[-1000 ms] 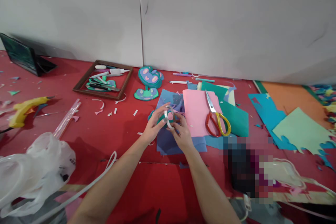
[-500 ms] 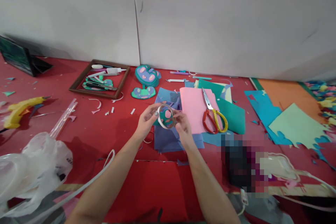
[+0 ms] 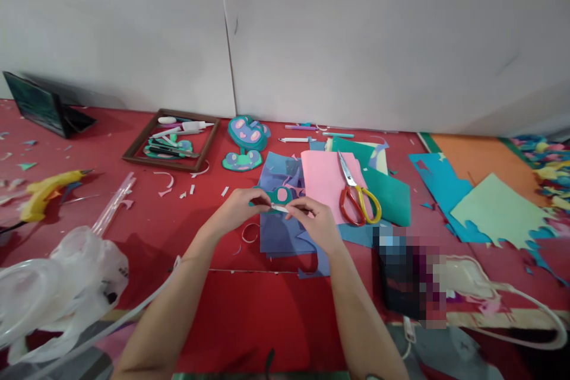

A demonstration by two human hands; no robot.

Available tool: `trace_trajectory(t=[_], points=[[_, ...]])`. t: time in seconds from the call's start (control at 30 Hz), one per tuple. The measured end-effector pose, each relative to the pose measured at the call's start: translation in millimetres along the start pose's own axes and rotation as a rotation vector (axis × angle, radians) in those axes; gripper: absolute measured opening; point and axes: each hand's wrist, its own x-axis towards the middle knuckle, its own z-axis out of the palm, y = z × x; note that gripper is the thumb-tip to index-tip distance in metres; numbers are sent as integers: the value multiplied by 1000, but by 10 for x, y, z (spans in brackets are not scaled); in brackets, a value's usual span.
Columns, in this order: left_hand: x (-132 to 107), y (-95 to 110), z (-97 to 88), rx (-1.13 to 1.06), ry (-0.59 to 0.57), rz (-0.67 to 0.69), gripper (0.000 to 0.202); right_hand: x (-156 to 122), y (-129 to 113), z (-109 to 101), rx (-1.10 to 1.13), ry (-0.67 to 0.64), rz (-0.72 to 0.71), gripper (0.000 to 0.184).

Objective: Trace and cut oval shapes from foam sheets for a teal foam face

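Note:
Both hands meet over the blue foam sheets (image 3: 280, 237) at mid-table. Fingertips of my left hand (image 3: 243, 208) pinch one end of a narrow white roll of tape (image 3: 279, 208), seen nearly edge-on. At its other end, my right hand (image 3: 315, 219) grips it between thumb and fingers. Just beyond the tape lies a green foam piece with a pink oval (image 3: 282, 195), partly hidden by the fingers. Red-and-yellow-handled scissors (image 3: 356, 199) rest on pink foam sheets (image 3: 318, 169), right of my right hand.
A brown frame tray (image 3: 178, 165) holds pens and a cutter at back left, beside a foam figure (image 3: 247, 136). A yellow glue gun (image 3: 51, 190), clear sticks (image 3: 113, 202) and a plastic bag (image 3: 89, 267) lie left. Foam sheets (image 3: 494, 208) and a pixelated dark object (image 3: 396, 273) are right.
The tape roll has turned from a ring facing me to nearly edge-on, slightly lower. My hands have turned with it, fingers now pinching its ends. The view has shifted slightly.

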Motion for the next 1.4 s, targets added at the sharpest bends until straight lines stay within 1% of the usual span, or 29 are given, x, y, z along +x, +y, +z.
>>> trace_trajectory(t=[0.1, 0.17, 0.23, 0.37, 0.53, 0.67, 0.77, 0.83, 0.97, 1.13, 1.4], points=[[-17, 27, -27, 52, 9, 17, 10, -10, -42, 42, -147, 10, -144, 17], [-32, 49, -34, 47, 17, 34, 13, -8, -46, 64, -295, 30, -255, 17], [-52, 73, -37, 33, 33, 51, 15, -8, -47, 78, -425, 41, -327, 19], [-100, 121, -27, 13, 32, 89, 22, -22, -58, 110, -533, 48, -341, 16], [-167, 177, 26, 22, 41, 95, 29, -35, -64, 162, -570, 76, -364, 11], [-199, 219, 76, 60, 60, 67, 22, -52, -55, 177, -616, 98, -419, 11], [-201, 264, 127, 174, 130, 67, 16, -69, -46, 191, -685, 149, -480, 9], [-205, 305, 167, 291, 161, 64, 17, -79, -42, 206, -719, 177, -505, 8], [-227, 370, 237, 477, 158, 49, 21, -97, -38, 231, -732, 200, -514, 11], [-251, 376, 295, 615, 140, 68, 19, -108, -6, 233, -716, 218, -507, 8], [-266, 458, 372, 900, 160, 48, 18, -107, 30, 235, -787, 283, -622, 13]])
